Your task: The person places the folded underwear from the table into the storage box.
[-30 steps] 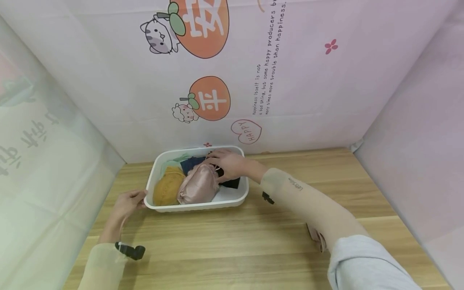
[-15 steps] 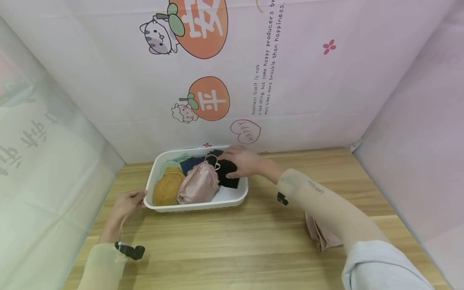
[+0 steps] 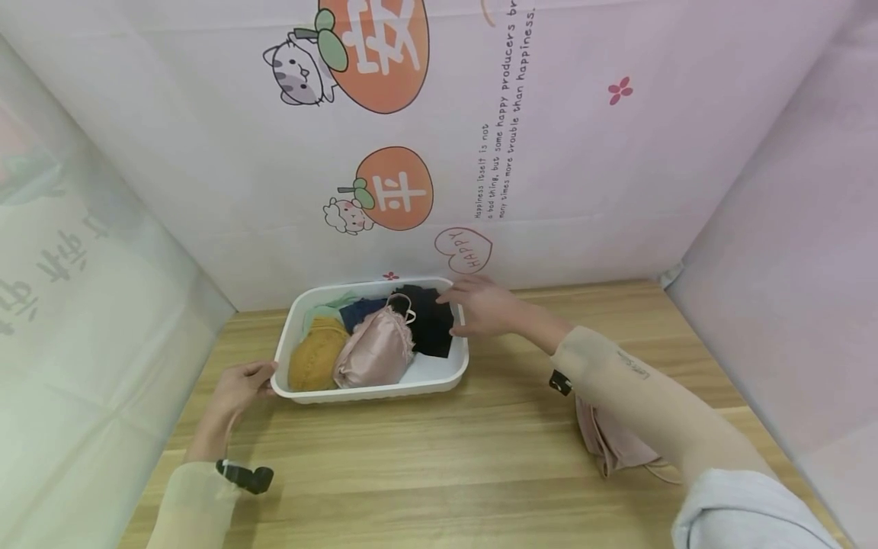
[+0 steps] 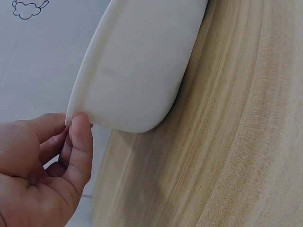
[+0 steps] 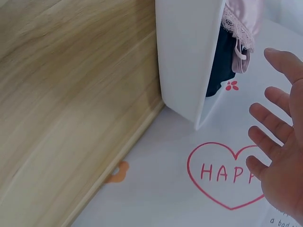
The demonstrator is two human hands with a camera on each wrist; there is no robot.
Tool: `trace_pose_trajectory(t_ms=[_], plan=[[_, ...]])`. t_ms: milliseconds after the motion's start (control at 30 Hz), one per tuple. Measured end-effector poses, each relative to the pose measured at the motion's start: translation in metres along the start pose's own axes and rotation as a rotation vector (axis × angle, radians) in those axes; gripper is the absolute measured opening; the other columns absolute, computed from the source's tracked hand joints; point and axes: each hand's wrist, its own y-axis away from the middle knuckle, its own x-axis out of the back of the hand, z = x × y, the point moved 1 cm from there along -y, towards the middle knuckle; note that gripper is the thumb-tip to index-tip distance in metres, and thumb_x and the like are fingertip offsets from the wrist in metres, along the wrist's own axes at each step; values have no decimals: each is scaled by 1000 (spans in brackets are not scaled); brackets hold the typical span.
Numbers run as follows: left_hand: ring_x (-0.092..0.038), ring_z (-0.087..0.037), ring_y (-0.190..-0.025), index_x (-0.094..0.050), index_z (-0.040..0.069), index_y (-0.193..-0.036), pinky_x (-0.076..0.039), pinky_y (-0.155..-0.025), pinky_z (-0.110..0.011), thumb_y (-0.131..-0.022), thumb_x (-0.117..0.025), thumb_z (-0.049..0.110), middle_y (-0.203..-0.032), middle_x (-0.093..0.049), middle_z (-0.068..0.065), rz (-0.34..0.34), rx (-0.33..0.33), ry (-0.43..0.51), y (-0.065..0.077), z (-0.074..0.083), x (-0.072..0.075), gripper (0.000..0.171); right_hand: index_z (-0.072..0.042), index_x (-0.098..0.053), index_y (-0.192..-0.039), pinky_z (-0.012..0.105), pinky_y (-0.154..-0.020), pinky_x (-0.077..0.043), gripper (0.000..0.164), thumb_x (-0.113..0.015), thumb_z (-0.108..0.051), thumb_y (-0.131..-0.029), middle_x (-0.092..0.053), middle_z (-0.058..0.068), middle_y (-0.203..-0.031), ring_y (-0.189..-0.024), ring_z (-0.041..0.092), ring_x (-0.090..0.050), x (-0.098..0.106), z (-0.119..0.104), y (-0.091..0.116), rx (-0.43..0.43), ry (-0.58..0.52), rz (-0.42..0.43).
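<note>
My left hand pinches the left front corner of a white plastic tub by its rim. The left wrist view shows thumb and fingers on either side of that rim. Over the tub's right rim hovers my right hand, its fingers spread and holding nothing. Inside the tub lie a pink satin bra with lace trim, a mustard bra, a black folded garment, a navy cloth and a mint-green cloth. The black garment lies nearest the right hand.
Another pink garment with a thin strap lies on the wooden table, partly hidden under my right forearm. Right behind the tub rises a printed white fabric wall. Fabric walls also stand left and right.
My right hand has drawn back rightward from the pink bra and black garment to the tub's right rim, uncovering them. More of the table's pink garment shows. The left hand keeps its place.
</note>
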Motion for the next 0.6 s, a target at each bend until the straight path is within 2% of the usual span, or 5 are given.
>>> trace_pose_trajectory(t_ms=[233, 433, 600], plan=[[-66, 2, -83, -48, -10, -141, -60, -89, -33, -107, -48, 32, -123, -65, -24, 6, -3, 4, 1, 3, 0, 55, -17, -66, -129, 51, -118, -35, 53, -75, -45, -85, -63, 7, -133, -133, 30, -50, 5, 7, 18, 16, -16, 58], [-65, 2, -82, -47, -10, -142, -61, -85, -28, -107, -48, 32, -124, -65, -25, 2, 4, 2, 1, 1, 0, 55, -15, -65, -131, 53, -116, -37, 56, -78, -41, -83, -65, 9, -129, -129, 31, -52, 8, 12, 34, -3, -22, 66], [-66, 2, -81, -47, -9, -143, -61, -85, -28, -106, -49, 34, -118, -69, -19, 3, 13, -9, 0, 0, 0, 56, -12, -66, -127, 53, -112, -42, 57, -78, -43, -82, -66, 10, -121, -121, 31, -56, 10, 16, 46, 12, 4, 98]])
